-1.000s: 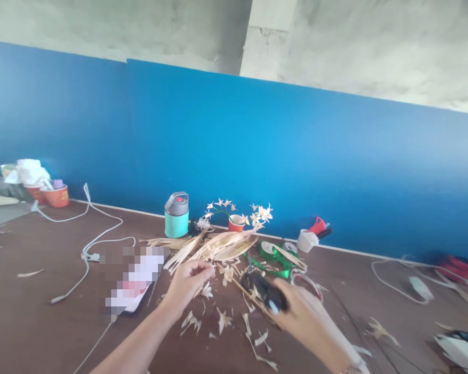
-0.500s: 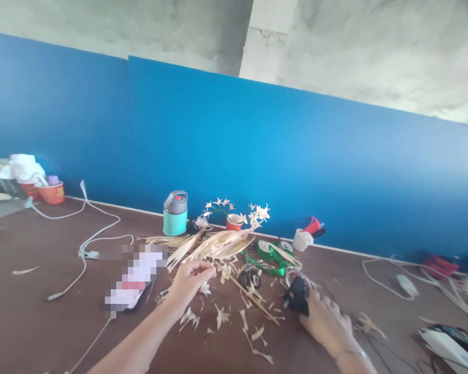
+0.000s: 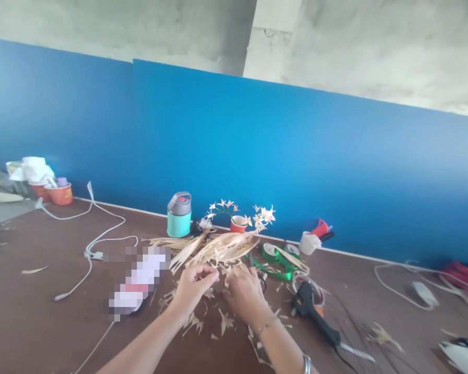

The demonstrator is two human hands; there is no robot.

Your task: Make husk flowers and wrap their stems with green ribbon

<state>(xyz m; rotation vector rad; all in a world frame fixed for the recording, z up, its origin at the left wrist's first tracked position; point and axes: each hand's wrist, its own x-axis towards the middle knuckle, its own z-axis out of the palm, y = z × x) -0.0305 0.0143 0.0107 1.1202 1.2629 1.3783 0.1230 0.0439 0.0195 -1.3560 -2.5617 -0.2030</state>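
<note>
Between the fingertips of my left hand (image 3: 197, 285) is a small pale husk flower (image 3: 217, 256), its petals showing just above them. My right hand (image 3: 245, 288) is close beside it with fingers curled in, and whatever they hold is hidden. Dry husk strips (image 3: 226, 245) lie in a heap just beyond both hands. A black glue gun (image 3: 314, 309) rests on the table to the right of my right hand. Scissors (image 3: 262, 282) are partly covered by that hand. Loose husk flowers (image 3: 225, 322) and scraps are scattered near my wrists.
Behind the husks stand a turquoise flask (image 3: 179, 218) and a red cup (image 3: 238, 224) with flower sprays (image 3: 263, 214). Green ribbon (image 3: 283, 265) lies right of them. A phone-like object (image 3: 140, 280), blurred out, and white cables (image 3: 101, 239) are at left. A blue partition (image 3: 276, 156) closes the back.
My right hand has left the glue gun, which now lies on the table, and has moved left to my left fingertips. The left hand stays nearly in place; the view shifts slightly.
</note>
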